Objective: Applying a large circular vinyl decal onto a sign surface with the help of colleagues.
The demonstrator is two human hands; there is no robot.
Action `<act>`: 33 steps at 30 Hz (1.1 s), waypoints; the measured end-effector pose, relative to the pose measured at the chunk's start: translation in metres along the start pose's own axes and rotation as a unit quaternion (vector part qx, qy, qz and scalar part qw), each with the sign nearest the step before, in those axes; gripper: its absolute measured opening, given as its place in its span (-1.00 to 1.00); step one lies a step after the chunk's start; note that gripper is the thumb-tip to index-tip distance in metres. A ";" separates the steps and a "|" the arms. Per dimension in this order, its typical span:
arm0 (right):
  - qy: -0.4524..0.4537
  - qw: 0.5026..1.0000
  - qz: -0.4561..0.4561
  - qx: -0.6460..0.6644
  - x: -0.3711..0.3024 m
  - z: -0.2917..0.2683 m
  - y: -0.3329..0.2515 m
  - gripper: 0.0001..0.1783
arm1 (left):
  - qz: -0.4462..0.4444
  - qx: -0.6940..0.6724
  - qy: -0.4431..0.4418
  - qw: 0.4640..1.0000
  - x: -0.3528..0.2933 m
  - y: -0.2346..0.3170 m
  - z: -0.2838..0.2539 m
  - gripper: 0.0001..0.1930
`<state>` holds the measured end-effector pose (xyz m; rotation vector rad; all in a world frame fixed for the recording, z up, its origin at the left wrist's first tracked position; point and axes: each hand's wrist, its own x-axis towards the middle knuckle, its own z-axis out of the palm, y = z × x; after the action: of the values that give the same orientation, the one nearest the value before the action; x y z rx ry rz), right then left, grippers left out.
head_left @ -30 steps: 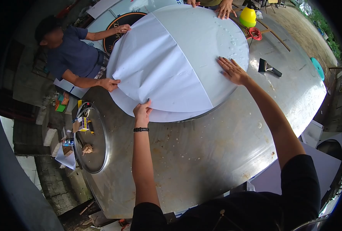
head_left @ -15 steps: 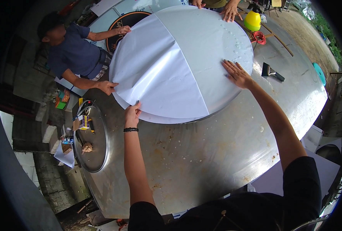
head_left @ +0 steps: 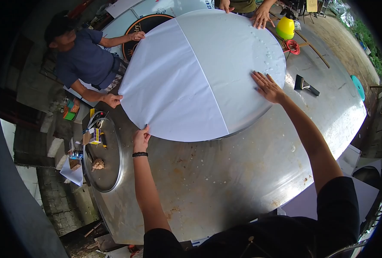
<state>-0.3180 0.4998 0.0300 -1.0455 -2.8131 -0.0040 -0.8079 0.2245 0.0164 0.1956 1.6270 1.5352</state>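
Observation:
A large round disc lies on the metal table, its left half under a white sheet and its right half a smooth pale grey-green surface with wet bubbles near the far right rim. My left hand pinches the sheet's near left edge. Spread flat, my right hand presses on the pale half close to its right rim. A co-worker at the left holds the same sheet with a near hand and a far hand. Another person's hands rest on the disc's far edge.
On the metal table, a black squeegee lies right of the disc. Beyond it stand a yellow spray bottle and a coiled red cord. A metal ring with small boxes and tools lies at the left.
My left hand and the co-worker's near hand have moved outward to the left with the sheet. Its folds have flattened and it now reaches the disc's rim. My right hand stays flat.

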 end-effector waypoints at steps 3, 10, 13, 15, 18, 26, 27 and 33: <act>0.005 1.000 -0.008 -0.002 0.003 0.000 -0.004 -0.40 | 0.005 -0.024 0.018 1.000 0.006 0.003 -0.024 -0.85; -0.006 1.000 0.003 0.000 0.001 0.001 -0.001 -0.40 | 0.013 -0.005 0.052 0.999 0.014 0.010 -0.055 -0.89; -0.013 1.000 0.002 -0.001 0.003 -0.001 -0.004 -0.40 | 0.008 -0.012 0.064 0.998 0.020 0.017 -0.080 -0.89; -0.022 1.000 0.007 -0.006 0.002 -0.002 -0.003 -0.39 | 0.008 -0.017 0.064 0.998 0.025 0.019 -0.086 -0.89; -0.026 1.000 0.007 -0.002 0.004 -0.002 -0.007 -0.39 | 0.011 -0.026 0.073 0.997 0.032 0.024 -0.117 -0.87; -0.028 1.000 0.008 0.005 0.005 -0.004 -0.009 -0.38 | 0.023 -0.031 0.121 0.992 0.055 0.036 -0.166 -0.89; -0.024 1.000 0.007 0.012 0.006 -0.005 -0.012 -0.38 | 0.028 -0.031 0.131 0.990 0.057 0.039 -0.177 -0.88; -0.035 0.999 0.014 0.004 0.005 -0.004 -0.008 -0.38 | 0.025 -0.010 0.208 0.978 0.076 0.046 -0.195 -0.84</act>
<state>-0.3264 0.4967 0.0346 -1.1037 -2.8581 0.0484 -1.0035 0.1398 -0.0058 -0.1060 1.9380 1.7122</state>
